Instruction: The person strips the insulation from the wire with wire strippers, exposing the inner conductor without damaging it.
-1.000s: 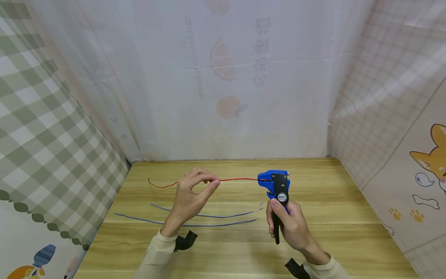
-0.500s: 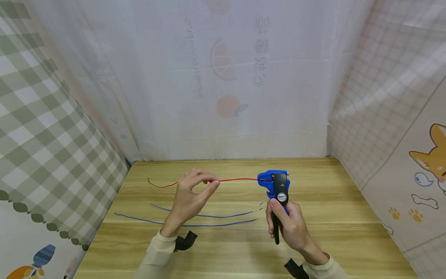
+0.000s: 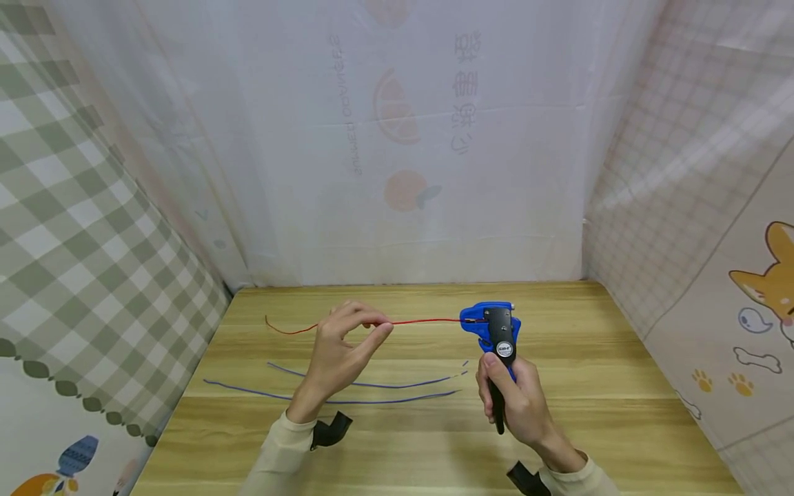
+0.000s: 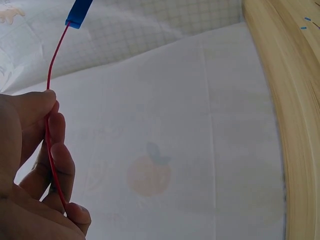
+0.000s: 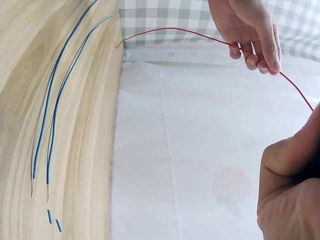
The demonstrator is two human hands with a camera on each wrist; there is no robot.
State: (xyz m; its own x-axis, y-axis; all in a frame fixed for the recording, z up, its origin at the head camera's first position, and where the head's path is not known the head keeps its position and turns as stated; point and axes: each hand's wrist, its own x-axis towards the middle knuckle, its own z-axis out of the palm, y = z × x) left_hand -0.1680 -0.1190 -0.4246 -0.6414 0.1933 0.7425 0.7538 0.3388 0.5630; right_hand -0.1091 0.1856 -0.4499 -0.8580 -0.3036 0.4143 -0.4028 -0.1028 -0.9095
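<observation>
My left hand (image 3: 338, 351) pinches a thin red wire (image 3: 428, 320) between thumb and forefinger, above the table. The wire's tail curves off to the left. Its right end sits in the blue jaws of a blue and black wire stripper (image 3: 501, 331), where a small copper-coloured glint shows. My right hand (image 3: 517, 399) grips the tool's handles, thumb along the near side. In the left wrist view, the red wire (image 4: 50, 70) runs from the fingers up to the blue tip of the stripper (image 4: 79, 14). The tool is mostly hidden behind the right hand (image 5: 290, 200) in the right wrist view.
Two blue wires (image 3: 397, 387) lie on the wooden table (image 3: 397, 455), with bare metal right ends. Beyond those ends lie two short blue pieces (image 5: 49, 216). A white curtain (image 3: 298, 241) hangs at the back, with patterned cloths on both sides.
The wire stripper's handles have swung slightly right and its jaw parts have shifted. A copper-coloured glint now shows at the red wire's end. The left hand has barely moved.
</observation>
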